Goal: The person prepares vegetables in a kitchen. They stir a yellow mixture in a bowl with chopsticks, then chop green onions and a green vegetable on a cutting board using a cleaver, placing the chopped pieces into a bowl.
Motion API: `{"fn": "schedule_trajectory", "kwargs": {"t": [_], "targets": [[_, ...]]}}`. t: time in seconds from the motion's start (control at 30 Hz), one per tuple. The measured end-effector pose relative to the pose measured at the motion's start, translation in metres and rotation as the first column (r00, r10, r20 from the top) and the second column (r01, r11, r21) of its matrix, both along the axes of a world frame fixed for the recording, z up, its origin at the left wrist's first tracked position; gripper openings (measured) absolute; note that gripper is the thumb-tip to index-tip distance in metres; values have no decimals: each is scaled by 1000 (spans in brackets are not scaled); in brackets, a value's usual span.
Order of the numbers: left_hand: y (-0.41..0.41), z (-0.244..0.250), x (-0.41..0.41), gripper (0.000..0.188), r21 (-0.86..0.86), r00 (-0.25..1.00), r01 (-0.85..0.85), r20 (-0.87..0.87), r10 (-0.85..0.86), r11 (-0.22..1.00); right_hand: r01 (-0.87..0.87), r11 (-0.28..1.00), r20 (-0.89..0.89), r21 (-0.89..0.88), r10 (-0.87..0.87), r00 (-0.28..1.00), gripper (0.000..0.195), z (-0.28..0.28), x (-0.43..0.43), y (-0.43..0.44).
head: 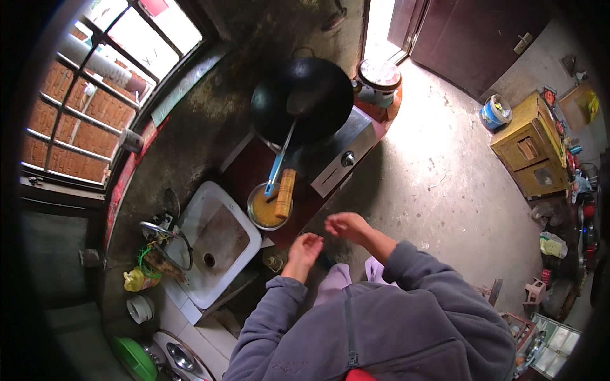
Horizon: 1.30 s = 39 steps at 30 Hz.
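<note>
My left hand (305,252) is held in front of my body, fingers loosely curled, with nothing in it. To its right, over the floor, my right hand (347,227) is likewise empty and half curled; the two do not touch. Just beyond my left hand stands a bowl of yellow-orange liquid (265,212), perhaps beaten egg. A banded wooden cylinder (286,193) lies across its rim. The blue handle of a ladle (275,167) reaches over the bowl, while its head lies inside a black wok (317,102) on a gas stove (333,157).
On the left is a ceramic sink (250,233) with a faucet (157,228) and a yellow bottle (138,280). A lidded pot (379,81) stands past the stove, close to the doorway. A wooden cabinet (529,143) and a blue bucket (495,114) stand across the concrete floor.
</note>
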<state>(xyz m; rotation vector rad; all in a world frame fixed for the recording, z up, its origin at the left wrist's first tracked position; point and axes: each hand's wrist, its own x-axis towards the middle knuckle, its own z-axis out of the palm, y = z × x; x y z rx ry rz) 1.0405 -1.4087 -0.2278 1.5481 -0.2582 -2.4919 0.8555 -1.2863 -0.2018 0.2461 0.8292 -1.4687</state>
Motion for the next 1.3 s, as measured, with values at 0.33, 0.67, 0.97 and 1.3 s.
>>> {"fn": "schedule_trajectory", "kwargs": {"t": [0.33, 0.67, 0.97, 1.3], "targets": [[157, 45, -187, 24, 81, 947, 313, -108, -304, 946, 92, 941, -160, 327, -41, 986, 18, -3, -108, 302], [311, 69, -371, 47, -24, 281, 949, -395, -875, 315, 503, 834, -787, 225, -149, 599, 41, 87, -220, 448], [483, 31, -541, 75, -658, -425, 749, -573, -701, 83, 689, 693, -410, -213, -703, 581, 48, 148, -362, 480], [611, 76, -707, 66, -397, -550, 826, -414, -726, -399, 956, 244, -220, -165, -954, 205, 44, 116, -496, 607]]}}
